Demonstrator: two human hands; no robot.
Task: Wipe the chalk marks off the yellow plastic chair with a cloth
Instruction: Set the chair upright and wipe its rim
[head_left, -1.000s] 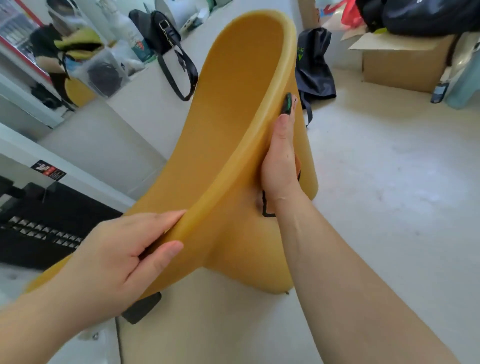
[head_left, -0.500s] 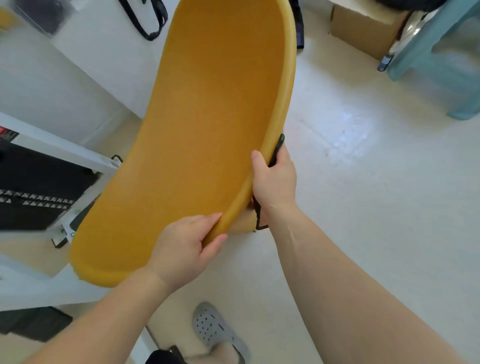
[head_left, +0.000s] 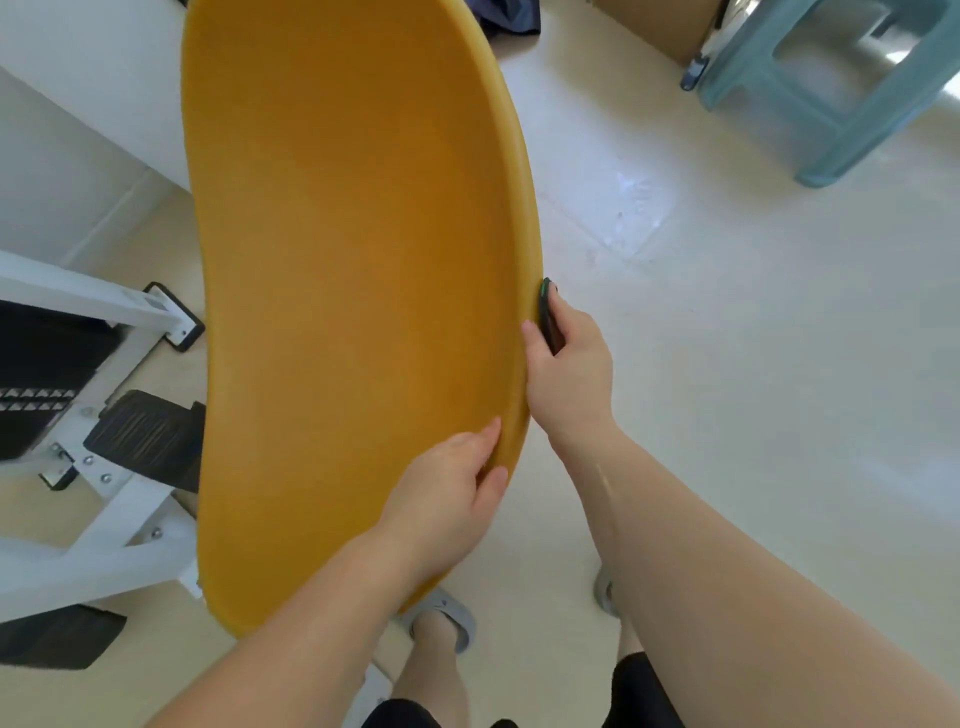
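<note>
At nine o'clock a white metal frame (head_left: 78, 306) with black pads is standing on the floor (head_left: 727, 364). The yellow plastic chair (head_left: 353, 286) is filling the centre, tilted, its seat facing the camera. The left hand (head_left: 447, 499) is gripping the chair's rim at six o'clock, fingers closed over the edge. The right hand (head_left: 566, 374) is clamping that same rim just above, together with a dark object (head_left: 548, 317). A teal stool (head_left: 841, 83) is standing at one o'clock.
</note>
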